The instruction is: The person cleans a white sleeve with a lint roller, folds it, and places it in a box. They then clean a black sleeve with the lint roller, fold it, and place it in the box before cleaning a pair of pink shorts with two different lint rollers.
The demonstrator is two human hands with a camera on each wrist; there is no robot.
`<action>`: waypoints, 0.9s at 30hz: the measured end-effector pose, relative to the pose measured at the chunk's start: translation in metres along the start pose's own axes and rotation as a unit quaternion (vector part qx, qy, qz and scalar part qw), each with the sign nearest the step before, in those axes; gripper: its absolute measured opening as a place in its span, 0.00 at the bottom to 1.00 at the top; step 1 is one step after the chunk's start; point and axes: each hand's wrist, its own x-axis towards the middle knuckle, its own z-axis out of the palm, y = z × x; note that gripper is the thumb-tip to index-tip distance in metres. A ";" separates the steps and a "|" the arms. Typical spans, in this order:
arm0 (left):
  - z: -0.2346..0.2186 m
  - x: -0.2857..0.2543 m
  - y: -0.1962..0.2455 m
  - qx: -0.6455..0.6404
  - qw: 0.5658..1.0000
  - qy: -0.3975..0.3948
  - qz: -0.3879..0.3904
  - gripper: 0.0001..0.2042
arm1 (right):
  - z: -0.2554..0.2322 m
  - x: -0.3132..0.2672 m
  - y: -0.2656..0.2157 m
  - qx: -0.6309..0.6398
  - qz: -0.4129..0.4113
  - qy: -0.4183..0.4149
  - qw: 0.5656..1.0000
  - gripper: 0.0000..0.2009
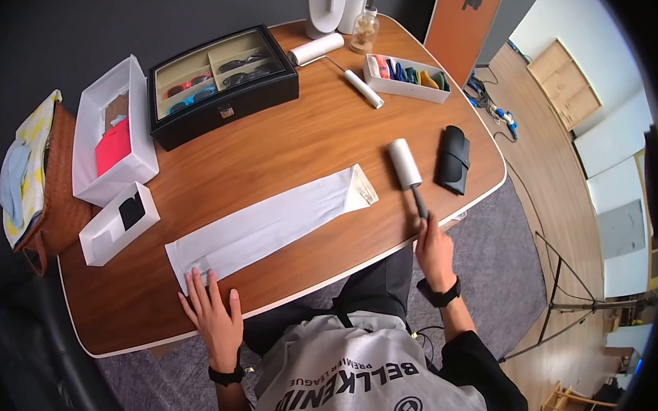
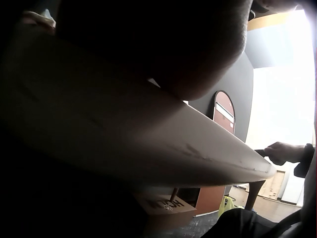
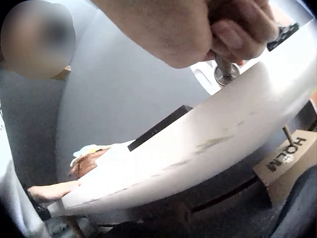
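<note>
A long white fabric sleeve lies flat and slantwise near the table's front edge, its cream-coloured end to the right. My left hand rests with spread, straight fingers on its left end. My right hand grips the dark handle of a lint roller, whose white head lies over the table to the right of the fabric. In the right wrist view my right hand has its fingers curled round the handle. The left wrist view shows the right hand at the table's far end.
Right of the roller lies a black case. Further back are a white box of rolled cloths, another roller, and a black glasses box. White boxes and a brown basket stand at the left.
</note>
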 end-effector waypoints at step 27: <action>-0.007 0.025 -0.068 -0.218 0.947 0.137 -0.194 0.09 | 0.038 0.053 -0.001 0.259 0.074 0.166 0.949 0.17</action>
